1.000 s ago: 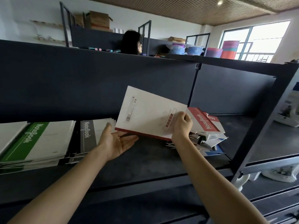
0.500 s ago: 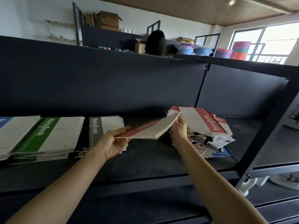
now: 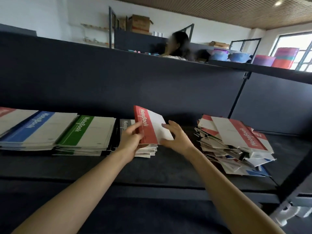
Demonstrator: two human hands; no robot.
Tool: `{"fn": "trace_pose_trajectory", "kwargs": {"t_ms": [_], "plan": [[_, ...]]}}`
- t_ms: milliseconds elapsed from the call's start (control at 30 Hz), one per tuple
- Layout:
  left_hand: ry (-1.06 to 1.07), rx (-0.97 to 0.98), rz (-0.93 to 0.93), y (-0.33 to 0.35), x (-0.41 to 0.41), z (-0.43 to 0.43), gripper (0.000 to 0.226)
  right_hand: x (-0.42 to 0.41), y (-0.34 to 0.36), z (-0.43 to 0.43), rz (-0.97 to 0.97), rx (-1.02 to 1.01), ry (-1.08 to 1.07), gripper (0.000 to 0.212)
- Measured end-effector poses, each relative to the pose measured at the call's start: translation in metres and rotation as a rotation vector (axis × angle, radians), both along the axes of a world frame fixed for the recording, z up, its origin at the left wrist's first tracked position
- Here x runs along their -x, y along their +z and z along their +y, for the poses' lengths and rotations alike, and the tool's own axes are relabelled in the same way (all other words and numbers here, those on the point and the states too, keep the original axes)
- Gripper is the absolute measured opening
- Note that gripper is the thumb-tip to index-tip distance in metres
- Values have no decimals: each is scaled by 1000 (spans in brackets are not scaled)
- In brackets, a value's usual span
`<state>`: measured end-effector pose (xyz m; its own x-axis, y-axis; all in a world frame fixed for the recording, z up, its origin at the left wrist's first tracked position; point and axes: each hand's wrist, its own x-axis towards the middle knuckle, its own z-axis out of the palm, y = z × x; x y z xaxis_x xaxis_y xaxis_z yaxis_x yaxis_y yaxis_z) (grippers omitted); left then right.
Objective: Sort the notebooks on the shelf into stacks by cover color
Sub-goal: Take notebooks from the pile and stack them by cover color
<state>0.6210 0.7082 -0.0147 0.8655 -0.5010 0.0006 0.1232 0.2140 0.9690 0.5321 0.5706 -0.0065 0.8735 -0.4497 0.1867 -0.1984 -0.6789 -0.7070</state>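
Note:
A red-striped notebook [image 3: 152, 125] is held tilted, cover up, above the grey stack [image 3: 125, 126]. My left hand [image 3: 130, 139] grips its left edge with the thumb on the red band. My right hand [image 3: 175, 137] is beside its right edge with fingers spread, touching it lightly. Sorted stacks lie to the left: green [image 3: 87, 132], blue [image 3: 33, 127] and a red one [image 3: 5, 112] at the frame edge. A messy unsorted pile [image 3: 236, 144] with a red notebook on top lies to the right.
The dark shelf board [image 3: 168, 168] has bare room between the grey stack and the messy pile. A black upright post [image 3: 236, 97] and a frame post [image 3: 293, 171] stand at the right. A person sits behind the back panel.
The notebook was turned over from its white back to its red front and carried left over the grey stack. My left hand took its left edge; my right hand loosened its hold.

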Motion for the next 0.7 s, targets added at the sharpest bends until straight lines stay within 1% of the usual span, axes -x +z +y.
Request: {"fn": "trace_pose_trajectory", "kwargs": {"t_ms": [67,133,167,233,300,367,500,567,700], "plan": [[28,-37,-76,3,-2,11,45,-10,-2,15,151,217,103,76],[65,-95,-153,4,-8,22,46,-23,-7,30,227,409,141,78],[75,-127,-192,4,-11,29,45,-30,-9,38,219,470,137,74],[92,-184,-255,2,-19,43,43,-44,-12,52,144,529,140,64],[114,-227,-284,0,-29,59,43,-56,-14,66,87,532,166,59],[124,-247,-296,-1,-41,75,43,-66,-14,79,78,516,191,57],[167,-279,-320,0,-66,107,45,-89,-9,109,14,416,226,55],[193,-332,-350,4,-79,124,45,-103,-4,128,6,367,228,52],[222,-478,-457,4,-112,166,42,-134,0,174,16,363,235,46]]}}
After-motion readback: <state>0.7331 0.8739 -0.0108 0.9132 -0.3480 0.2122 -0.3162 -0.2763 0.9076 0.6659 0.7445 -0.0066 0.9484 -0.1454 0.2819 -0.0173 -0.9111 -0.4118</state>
